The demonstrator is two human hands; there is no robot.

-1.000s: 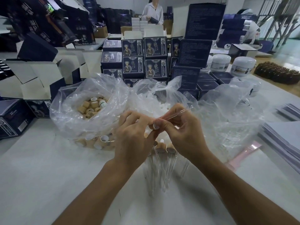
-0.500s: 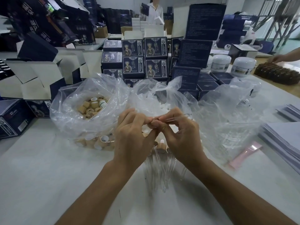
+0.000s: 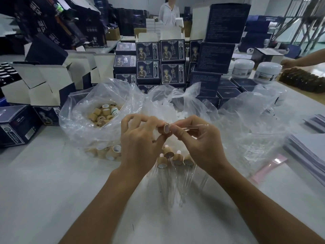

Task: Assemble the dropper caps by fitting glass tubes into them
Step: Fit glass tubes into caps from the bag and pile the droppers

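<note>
My left hand [image 3: 140, 143] pinches a wooden dropper cap [image 3: 165, 129] with its open end facing me. My right hand [image 3: 198, 143] pinches a thin glass tube [image 3: 195, 126] that lies level, its near end at the cap's opening. Below the hands several assembled droppers [image 3: 173, 161] lie on the white table, tubes pointing toward me. A clear bag of wooden caps [image 3: 103, 113] stands to the left. Another clear bag [image 3: 251, 136] with glass tubes spreads to the right.
Stacks of dark printed boxes [image 3: 161, 62] rise behind the bags, open white-flapped cartons [image 3: 44, 85] at the left. White jars [image 3: 267, 71] and brown bottles [image 3: 302, 81] stand far right, where another person's hand reaches. Grey sheets [image 3: 309, 148] and a pink strip [image 3: 269, 166] lie right.
The hands have dropped slightly and drawn a little apart; the cap's open end now shows between the fingers, with the tube's end at it.
</note>
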